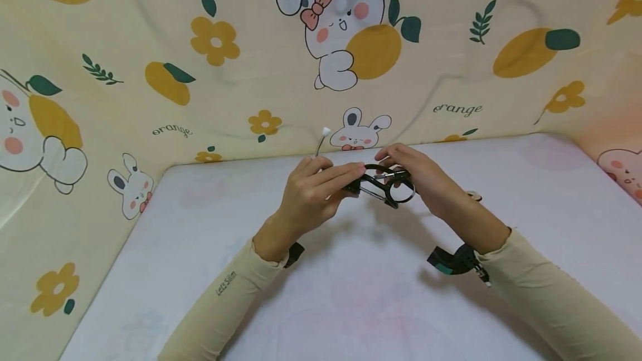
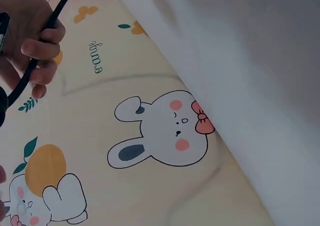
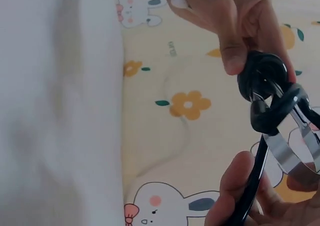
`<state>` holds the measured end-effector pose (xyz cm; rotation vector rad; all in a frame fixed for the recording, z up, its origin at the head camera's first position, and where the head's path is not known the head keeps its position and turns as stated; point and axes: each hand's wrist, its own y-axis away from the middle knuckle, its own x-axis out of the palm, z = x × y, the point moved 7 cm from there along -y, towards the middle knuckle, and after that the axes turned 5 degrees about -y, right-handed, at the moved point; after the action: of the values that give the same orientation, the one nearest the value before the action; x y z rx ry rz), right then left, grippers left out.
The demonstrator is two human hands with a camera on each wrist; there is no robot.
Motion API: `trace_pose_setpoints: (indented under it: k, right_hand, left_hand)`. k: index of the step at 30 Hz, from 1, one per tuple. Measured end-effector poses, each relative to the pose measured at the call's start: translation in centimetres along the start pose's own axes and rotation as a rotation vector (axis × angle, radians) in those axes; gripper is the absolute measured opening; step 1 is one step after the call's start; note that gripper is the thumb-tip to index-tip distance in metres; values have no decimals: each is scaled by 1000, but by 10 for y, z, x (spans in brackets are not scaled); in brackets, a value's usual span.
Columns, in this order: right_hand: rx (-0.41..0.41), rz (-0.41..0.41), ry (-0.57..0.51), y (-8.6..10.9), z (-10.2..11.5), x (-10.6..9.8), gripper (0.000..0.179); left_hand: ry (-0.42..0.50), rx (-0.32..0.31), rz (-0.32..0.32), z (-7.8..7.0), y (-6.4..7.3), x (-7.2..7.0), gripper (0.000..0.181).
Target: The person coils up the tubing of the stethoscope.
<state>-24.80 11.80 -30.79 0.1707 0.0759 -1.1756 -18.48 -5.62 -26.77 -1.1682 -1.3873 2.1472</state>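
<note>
The left hand (image 1: 313, 191) pinches one end of a stethoscope (image 3: 274, 118); the right hand (image 1: 421, 174) holds its black tubing in curled fingers. The thing lies between both grips, already clear of the surface, its tubing looped about the metal parts; whether it is being bundled or undone cannot be told. Below the grips spreads a white tabletop (image 1: 311, 311); beyond them hangs a rabbit-printed cloth (image 1: 281, 91).

A cloth-screened table nook, whether home or studio unclear: cartoon rabbit-print fabric (image 1: 281, 71) walls it at nine, twelve and three o'clock, with a white tabletop (image 1: 341, 305) towards six
</note>
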Motion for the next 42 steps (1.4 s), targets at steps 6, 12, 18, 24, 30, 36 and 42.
trace_pose_setpoints:
  k: [6, 12, 18, 24, 30, 36, 42]
  right_hand:
    - [5, -49, -25, -4, -5, -2, 37]
    - [-28, -58, 84, -9, -10, -1, 25]
    - [-120, -78, 250, -7, -10, 5, 23]
    - [-177, -85, 411, -5, -12, 13, 24]
    - [-218, -121, 495, -1, -7, 18, 25]
    - [-229, -139, 524, -2, -7, 18, 17]
    - [-210, -111, 511, -2, -9, 22, 14]
  left_hand:
    - [137, -152, -23, 13, 3, -2, 44]
    - [186, -315, -48, 29, 2, -7, 47]
    - [156, -395, -56, 34, 1, -10, 46]
    - [133, -385, -60, 33, 0, -9, 45]
    - [119, -396, -69, 32, 1, -9, 47]
    - [116, -404, -83, 31, 1, -11, 46]
    - [55, -367, -80, 28, 1, -10, 43]
